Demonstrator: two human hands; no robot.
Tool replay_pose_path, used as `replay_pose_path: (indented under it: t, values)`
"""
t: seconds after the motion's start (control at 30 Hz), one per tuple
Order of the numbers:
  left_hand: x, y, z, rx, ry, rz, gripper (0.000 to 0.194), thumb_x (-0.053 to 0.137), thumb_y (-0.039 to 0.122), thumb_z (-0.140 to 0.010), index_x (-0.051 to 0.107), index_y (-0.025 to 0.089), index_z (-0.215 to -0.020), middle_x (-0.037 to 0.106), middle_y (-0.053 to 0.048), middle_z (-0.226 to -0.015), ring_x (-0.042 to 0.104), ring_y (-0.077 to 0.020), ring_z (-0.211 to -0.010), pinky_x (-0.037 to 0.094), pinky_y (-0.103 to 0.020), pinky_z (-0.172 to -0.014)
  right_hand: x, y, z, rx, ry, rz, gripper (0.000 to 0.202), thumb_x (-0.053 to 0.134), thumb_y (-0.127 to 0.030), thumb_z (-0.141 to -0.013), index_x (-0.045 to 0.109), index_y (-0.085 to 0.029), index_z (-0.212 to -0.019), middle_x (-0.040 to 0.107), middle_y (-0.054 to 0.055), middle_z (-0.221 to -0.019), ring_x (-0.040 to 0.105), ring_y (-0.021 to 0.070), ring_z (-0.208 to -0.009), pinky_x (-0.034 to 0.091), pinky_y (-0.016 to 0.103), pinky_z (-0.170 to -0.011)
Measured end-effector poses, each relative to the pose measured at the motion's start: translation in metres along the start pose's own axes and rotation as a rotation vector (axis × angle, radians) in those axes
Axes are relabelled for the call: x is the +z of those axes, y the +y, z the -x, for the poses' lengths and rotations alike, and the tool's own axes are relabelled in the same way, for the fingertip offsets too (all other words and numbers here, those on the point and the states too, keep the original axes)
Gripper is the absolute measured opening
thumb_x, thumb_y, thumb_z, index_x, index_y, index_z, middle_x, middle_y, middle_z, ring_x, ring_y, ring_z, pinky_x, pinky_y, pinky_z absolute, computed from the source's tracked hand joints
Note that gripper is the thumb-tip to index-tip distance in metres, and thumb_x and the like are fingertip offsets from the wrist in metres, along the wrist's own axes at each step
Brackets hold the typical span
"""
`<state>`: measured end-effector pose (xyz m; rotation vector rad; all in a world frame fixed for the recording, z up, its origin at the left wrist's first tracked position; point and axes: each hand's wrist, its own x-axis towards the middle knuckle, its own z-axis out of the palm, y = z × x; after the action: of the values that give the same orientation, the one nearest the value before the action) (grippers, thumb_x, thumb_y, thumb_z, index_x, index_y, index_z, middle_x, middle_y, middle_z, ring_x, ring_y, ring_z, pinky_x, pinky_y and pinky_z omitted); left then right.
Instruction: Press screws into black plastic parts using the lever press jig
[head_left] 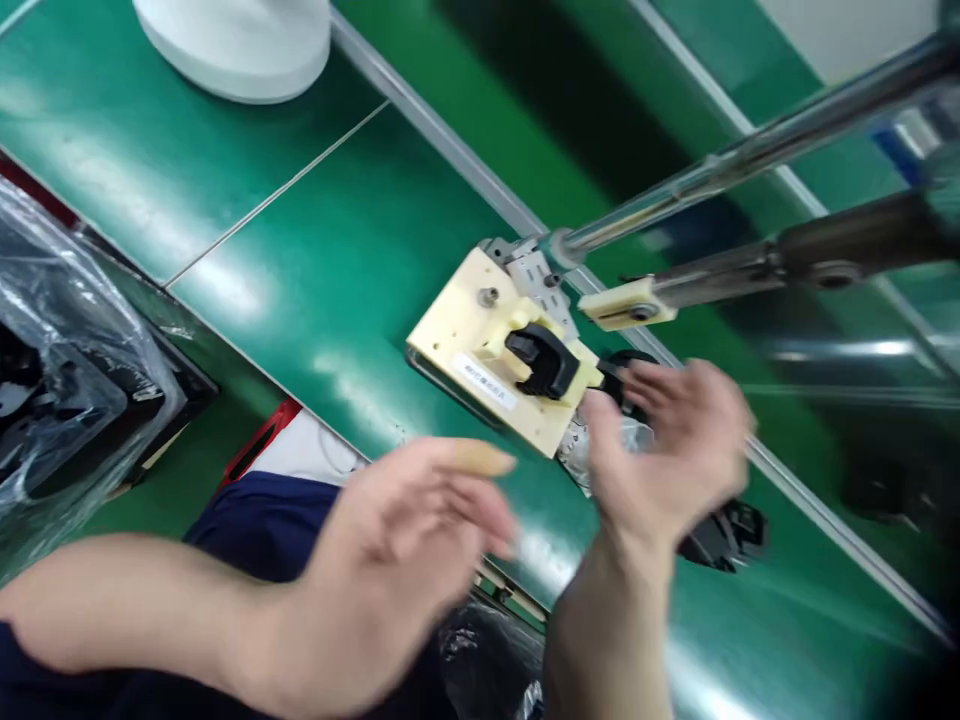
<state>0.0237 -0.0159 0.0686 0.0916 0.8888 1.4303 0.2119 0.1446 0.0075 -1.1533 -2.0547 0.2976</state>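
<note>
My left hand (416, 545) hangs over the near bench edge, blurred by motion. Its fingers are loosely curled, apart from the thumb, which has a yellowish cover, and nothing shows in it. To its upper right, my right hand (675, 450) has its thumb and fingers spread, above a clear plastic bag (581, 450) and dark parts partly hidden behind it; I see nothing gripped. Between the hands and the back rail stands a cream-coloured fixture block (457, 315) with a white label. A black curved plastic part (546, 362) sits in its raised holder, touched by neither hand.
A metal lever arm (720, 275) with a cream tip reaches in from the right, over the fixture. More black parts (724, 535) lie right of my right hand. A white round base (240, 45) stands at the upper left. Plastic-lined boxes (97, 350) are below left.
</note>
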Motion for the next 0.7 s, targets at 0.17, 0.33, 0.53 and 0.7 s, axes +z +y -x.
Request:
replay_pose_path:
  t: [0.17, 0.33, 0.53, 0.7]
  values:
    - [-0.053, -0.027, -0.014, -0.038, 0.289, -0.134, 0.02, 0.076, 0.025, -0.068, 0.072, 0.02, -0.087, 0.065, -0.002, -0.072, 0.06, -0.0139, -0.067, 0.052, -0.027, -0.069, 0.019, 0.021, -0.004, -0.108, -0.169, 0.182, 0.056, 0.061, -0.056, -0.083, 0.057, -0.018, -0.124, 0.063, 0.016, -0.121, 0.058, 0.035, -0.115, 0.045, 0.059, -0.1]
    - [-0.066, -0.041, -0.016, 0.051, 0.295, -0.298, 0.021, 0.076, 0.031, -0.073, 0.072, 0.02, -0.09, 0.065, 0.0, -0.073, 0.06, -0.0114, -0.072, 0.051, -0.024, -0.074, -0.011, 0.0, -0.024, -0.143, -0.089, -0.012, 0.046, 0.072, -0.047, -0.079, 0.062, -0.021, -0.116, 0.068, 0.011, -0.109, 0.066, 0.0276, -0.097, 0.057, 0.044, -0.085]
    - [-0.046, -0.037, -0.027, 0.071, 0.027, -0.349, 0.031, 0.068, 0.035, -0.082, 0.065, 0.027, -0.112, 0.07, -0.006, -0.103, 0.067, -0.0202, -0.093, 0.054, -0.037, -0.085, -0.021, -0.042, 0.022, -0.474, -0.116, -0.078, 0.041, 0.071, -0.03, -0.083, 0.057, -0.019, -0.12, 0.07, 0.009, -0.108, 0.064, 0.0238, -0.102, 0.059, 0.04, -0.083]
    - [-0.04, -0.044, -0.027, 0.04, -0.007, -0.406, 0.037, 0.063, 0.037, -0.085, 0.057, 0.033, -0.121, 0.068, -0.004, -0.11, 0.065, -0.021, -0.1, 0.053, -0.039, -0.088, 0.005, -0.052, 0.087, -0.628, 0.115, 0.005, 0.015, 0.064, -0.007, -0.081, 0.066, -0.019, -0.09, 0.073, 0.004, -0.098, 0.063, 0.0221, -0.097, 0.059, 0.035, -0.075]
